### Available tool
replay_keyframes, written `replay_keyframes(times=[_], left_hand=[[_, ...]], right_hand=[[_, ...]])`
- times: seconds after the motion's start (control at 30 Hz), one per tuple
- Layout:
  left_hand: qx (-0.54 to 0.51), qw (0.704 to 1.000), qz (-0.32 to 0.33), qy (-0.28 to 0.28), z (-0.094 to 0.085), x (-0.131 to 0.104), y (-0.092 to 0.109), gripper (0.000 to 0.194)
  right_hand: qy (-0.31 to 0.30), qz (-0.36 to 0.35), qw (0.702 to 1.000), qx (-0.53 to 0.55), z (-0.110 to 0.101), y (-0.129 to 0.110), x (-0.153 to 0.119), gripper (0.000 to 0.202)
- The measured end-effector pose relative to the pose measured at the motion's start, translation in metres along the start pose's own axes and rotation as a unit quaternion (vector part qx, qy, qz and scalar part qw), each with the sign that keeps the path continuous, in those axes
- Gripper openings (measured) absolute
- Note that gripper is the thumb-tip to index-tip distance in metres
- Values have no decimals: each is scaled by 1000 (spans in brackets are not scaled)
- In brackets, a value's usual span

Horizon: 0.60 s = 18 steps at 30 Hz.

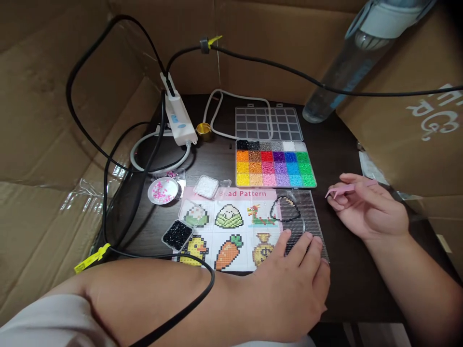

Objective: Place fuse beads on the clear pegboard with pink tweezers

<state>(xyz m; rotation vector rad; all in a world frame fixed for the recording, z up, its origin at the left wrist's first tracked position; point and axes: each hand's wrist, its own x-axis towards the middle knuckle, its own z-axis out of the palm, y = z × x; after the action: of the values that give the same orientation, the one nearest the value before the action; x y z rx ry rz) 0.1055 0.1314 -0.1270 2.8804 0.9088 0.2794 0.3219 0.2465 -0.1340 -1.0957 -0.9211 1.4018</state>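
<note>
My left hand lies palm down with fingers spread, its fingertips on a clear pegboard. On the board is an outline of black beads, rounded and closed, with a few tan beads inside its upper part. The pegboard overlaps the right side of a printed bead pattern sheet. To the right of the board, my right hand is raised, palm turned up, with pink tweezers held between thumb and fingers. The tweezers' tips point left; I cannot tell whether they grip a bead.
A sorted bead case lies behind the sheet. Small boxes hold black beads and white beads. Left are a dish of pink beads and a power strip. A black cable crosses my left forearm. A bottle leans behind.
</note>
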Motion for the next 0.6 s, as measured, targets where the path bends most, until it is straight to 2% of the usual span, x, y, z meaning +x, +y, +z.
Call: replay_keyframes(times=[0.13, 0.6], left_hand=[[-2, 1000, -1, -2, 0, -1, 0, 56], [-15, 1000, 6, -7, -1, -2, -1, 57]], right_hand=[[-7, 5, 1000, -13, -1, 2, 0, 8], [-43, 2, 999, -20, 0, -1, 0, 7]])
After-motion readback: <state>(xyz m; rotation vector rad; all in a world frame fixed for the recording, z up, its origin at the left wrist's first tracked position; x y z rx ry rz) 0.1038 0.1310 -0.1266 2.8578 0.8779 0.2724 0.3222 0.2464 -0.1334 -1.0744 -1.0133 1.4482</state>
